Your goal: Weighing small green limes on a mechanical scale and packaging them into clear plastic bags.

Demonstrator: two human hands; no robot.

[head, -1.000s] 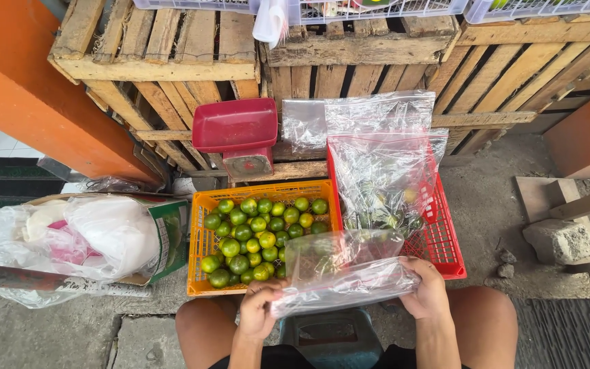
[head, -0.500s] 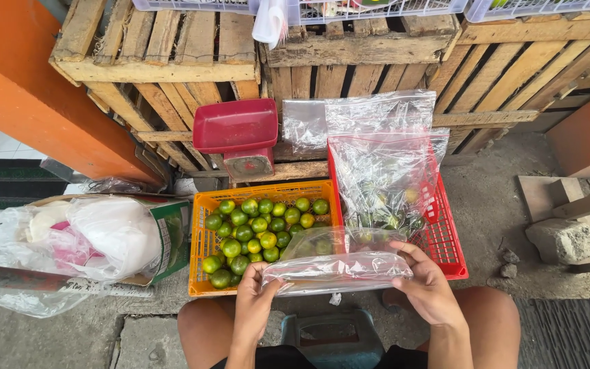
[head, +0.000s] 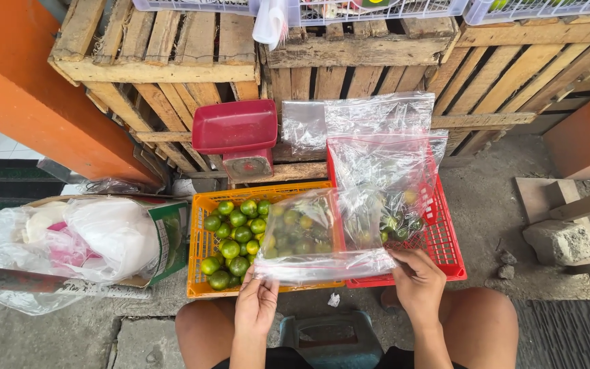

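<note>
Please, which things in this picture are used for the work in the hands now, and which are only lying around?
In use:
- clear plastic bag, held by left hand and right hand
- orange crate of green limes
- red crate

Lying about:
- red scale
- white bags
- wooden crates

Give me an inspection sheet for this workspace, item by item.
Surface: concrete ground, gritty.
Job's things: clear plastic bag held flat over orange basket of green limes.
Clutter: red basket with bagged limes, red scale, stone, white bags in a box.
Grippers: left hand and right hand each grip the bag's near edge.
Cables: nothing seen.
Surroundings: wooden crates, orange wall.
</note>
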